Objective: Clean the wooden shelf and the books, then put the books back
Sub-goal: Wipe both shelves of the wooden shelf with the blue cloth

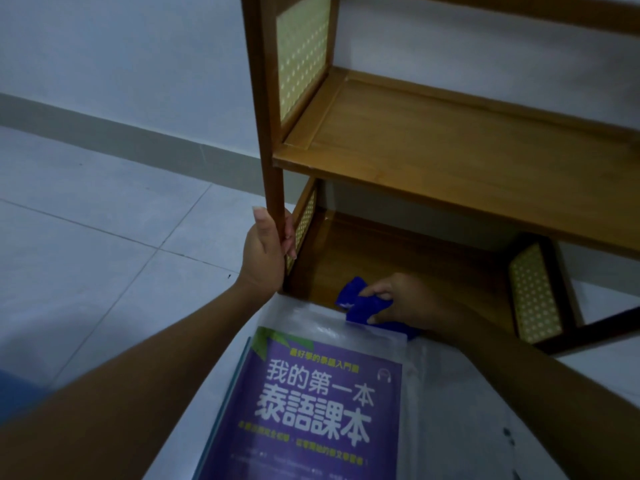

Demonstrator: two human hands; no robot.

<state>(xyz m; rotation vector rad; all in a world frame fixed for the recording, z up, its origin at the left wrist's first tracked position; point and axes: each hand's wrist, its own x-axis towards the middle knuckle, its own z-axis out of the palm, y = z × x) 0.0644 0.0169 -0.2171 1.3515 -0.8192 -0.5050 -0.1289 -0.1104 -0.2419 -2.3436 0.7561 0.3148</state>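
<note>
A wooden shelf (450, 143) with woven side panels stands against the wall, and both visible boards carry no books. My left hand (266, 247) grips its front left post just above the bottom board. My right hand (401, 303) holds a crumpled blue cloth (360, 303) against the front part of the bottom board (381, 258). A purple book (322, 410) with white Chinese lettering lies in the foreground, on top of other flat items in clear plastic (450, 393).
Pale floor tiles (104, 244) spread out to the left of the shelf. A grey skirting strip (121, 133) runs along the white wall. A blue object (14, 393) shows at the left edge.
</note>
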